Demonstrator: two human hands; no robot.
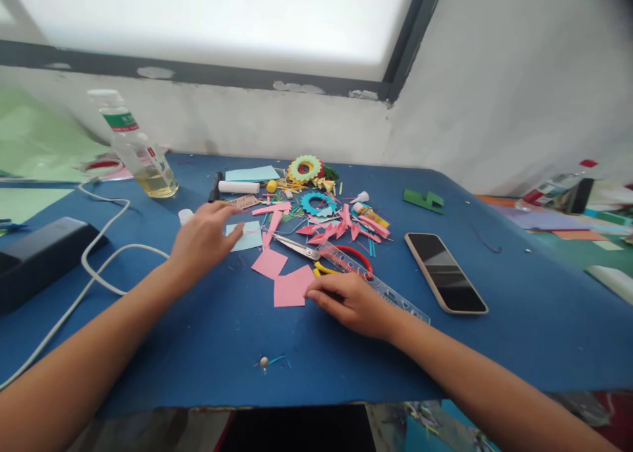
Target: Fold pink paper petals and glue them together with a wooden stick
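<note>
1. Pink paper square [291, 290] lies at the near middle of the worktop [198, 366]; a second pink square [270, 264] is just beyond it.
2. The right hand [316, 295] has curled fingers at the first square's right edge; whether they pinch it or only rest, I cannot tell. A careless pull could crease the paper.
3. The left hand [232, 221] is spread, near the light blue paper [252, 236]. A quick sweep to the right could scatter the pink cut pieces [341, 229].
4. The scissors [310, 253] lie near the right hand; reaching without looking, a finger could meet the blades.
5. The clear bottle [157, 180], far left, is capped and holds some yellow liquid. If the left arm drags the white cable [84, 259], the bottle could possibly tip.
</note>
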